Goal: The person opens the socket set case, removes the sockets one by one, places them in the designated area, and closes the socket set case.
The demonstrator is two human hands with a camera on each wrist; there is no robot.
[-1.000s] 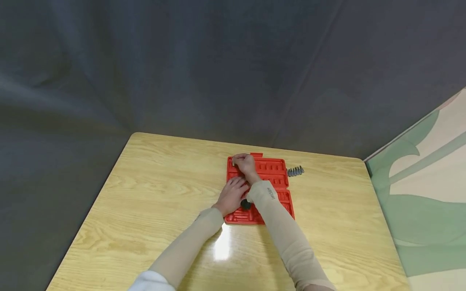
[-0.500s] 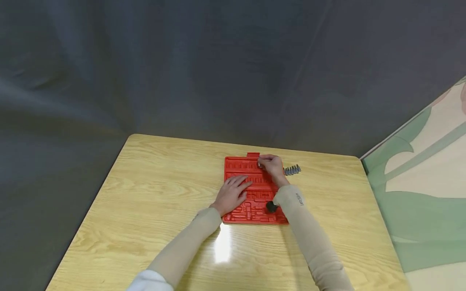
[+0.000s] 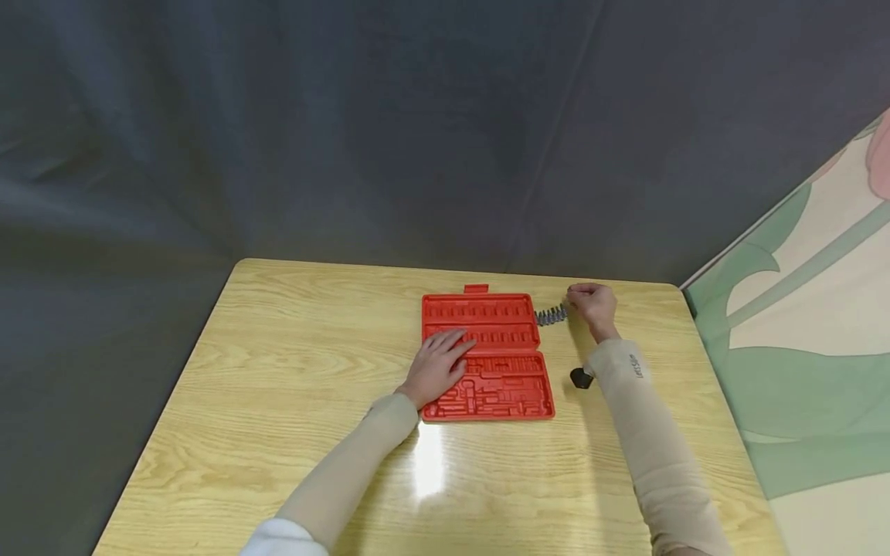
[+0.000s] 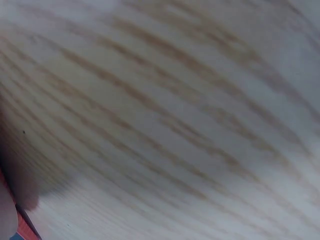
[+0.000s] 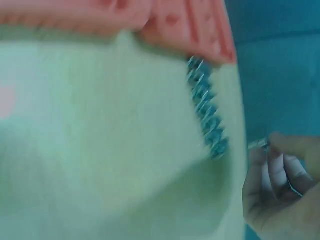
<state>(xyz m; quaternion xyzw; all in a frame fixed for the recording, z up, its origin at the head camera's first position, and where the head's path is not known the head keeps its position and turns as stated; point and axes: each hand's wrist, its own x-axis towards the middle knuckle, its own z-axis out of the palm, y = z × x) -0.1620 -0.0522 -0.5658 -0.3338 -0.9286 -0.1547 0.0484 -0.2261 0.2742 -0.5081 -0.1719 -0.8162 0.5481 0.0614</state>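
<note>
An open red plastic tool case (image 3: 511, 386) with moulded slots lies flat on the table. My left hand (image 3: 436, 367) rests on its left side with the fingers spread. In the left wrist view only blurred fingers (image 4: 20, 185) and a sliver of the red case (image 4: 26, 229) show. To the right of the case, my right hand (image 3: 594, 306) is raised over the table. Between thumb and fingertips it pinches a small silvery metal piece (image 5: 260, 144), too blurred to name. Nearest to it is a row of small grey metal pieces (image 3: 552, 315) beside the case.
The wooden table (image 3: 313, 347) ends at its back edge, just behind the case latch (image 3: 476, 289). A dark curtain (image 3: 389, 154) hangs behind it. A patterned cloth (image 3: 820, 371) is at the right.
My right hand has moved right, from the case's upper left, across its lid, to beyond the row of metal pieces. My left hand stays on the case.
</note>
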